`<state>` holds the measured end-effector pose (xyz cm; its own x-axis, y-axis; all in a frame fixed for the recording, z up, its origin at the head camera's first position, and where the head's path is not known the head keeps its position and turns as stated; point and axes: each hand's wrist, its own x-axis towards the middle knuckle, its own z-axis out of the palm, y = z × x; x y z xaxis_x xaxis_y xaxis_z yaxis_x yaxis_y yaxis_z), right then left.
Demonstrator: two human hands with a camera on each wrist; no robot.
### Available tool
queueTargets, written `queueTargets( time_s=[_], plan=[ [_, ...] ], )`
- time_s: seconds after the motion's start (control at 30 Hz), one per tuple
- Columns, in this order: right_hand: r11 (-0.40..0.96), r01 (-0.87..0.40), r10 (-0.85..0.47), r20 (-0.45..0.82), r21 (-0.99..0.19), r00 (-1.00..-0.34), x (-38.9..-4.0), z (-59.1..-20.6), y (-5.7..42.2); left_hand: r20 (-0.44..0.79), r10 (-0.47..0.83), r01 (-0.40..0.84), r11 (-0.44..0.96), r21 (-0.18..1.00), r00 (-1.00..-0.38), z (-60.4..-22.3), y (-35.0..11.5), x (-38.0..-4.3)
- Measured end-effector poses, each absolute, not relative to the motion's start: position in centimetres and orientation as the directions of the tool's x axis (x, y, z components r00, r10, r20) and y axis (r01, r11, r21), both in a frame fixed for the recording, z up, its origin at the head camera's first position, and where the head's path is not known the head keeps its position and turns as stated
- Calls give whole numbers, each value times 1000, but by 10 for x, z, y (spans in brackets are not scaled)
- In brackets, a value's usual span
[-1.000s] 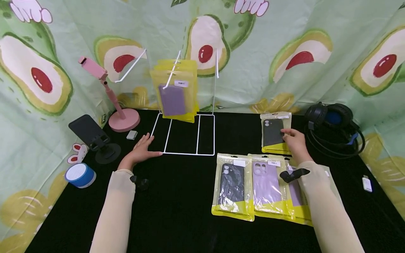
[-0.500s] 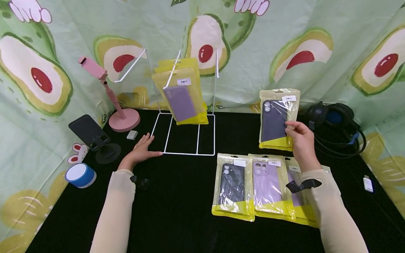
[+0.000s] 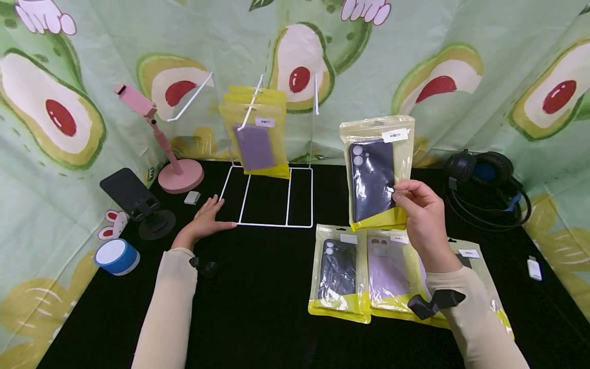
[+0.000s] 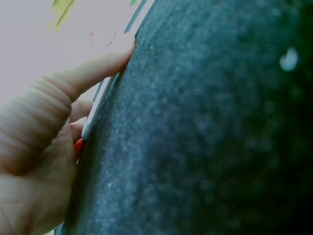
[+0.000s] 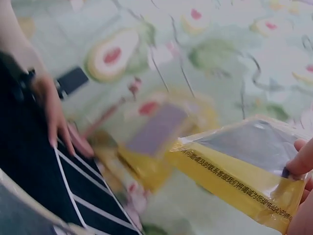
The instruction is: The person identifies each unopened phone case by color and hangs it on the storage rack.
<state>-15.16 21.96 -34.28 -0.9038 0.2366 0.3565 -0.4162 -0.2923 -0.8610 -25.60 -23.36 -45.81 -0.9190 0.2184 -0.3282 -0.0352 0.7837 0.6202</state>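
One packet (image 3: 372, 177) has moved left (right hand (image 3: 425, 223) pinching).

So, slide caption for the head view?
Right hand holds dark phone case in clear yellow plastic pouch; left hand touches white wire rack.

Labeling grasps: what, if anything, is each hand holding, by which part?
Right hand: pouch with dark phone case, pinched at its right edge, below the middle. Left hand: nothing gripped, touching the white wire rack.

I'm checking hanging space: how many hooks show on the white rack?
3: the left hook, the middle hook holding the yellow pouches, and the right hook. None looks hidden.
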Motion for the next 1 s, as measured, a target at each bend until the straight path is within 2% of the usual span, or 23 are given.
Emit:
queueTargets(
  time_s=[0.2,0.37,0.63,1.0],
  plan=[
    [-307,-501,135,484,-809,-865,-134,-331,197,-327,221,-31,787,617,-919,-460,-232,-256],
    [-293,-512,41,524,-808,-851,-139,-322,181,-327,214,-36,787,616,-920,-461,-234,-257],
    [-239,-470,-1,484,-850,-875,-158,-316,165,-323,215,-37,781,623,-922,-462,-235,-259],
    [-205,-366,56,362,-908,-930,-188,-322,159,-325,215,-34,787,616,-921,-463,-235,-260]
  ],
)
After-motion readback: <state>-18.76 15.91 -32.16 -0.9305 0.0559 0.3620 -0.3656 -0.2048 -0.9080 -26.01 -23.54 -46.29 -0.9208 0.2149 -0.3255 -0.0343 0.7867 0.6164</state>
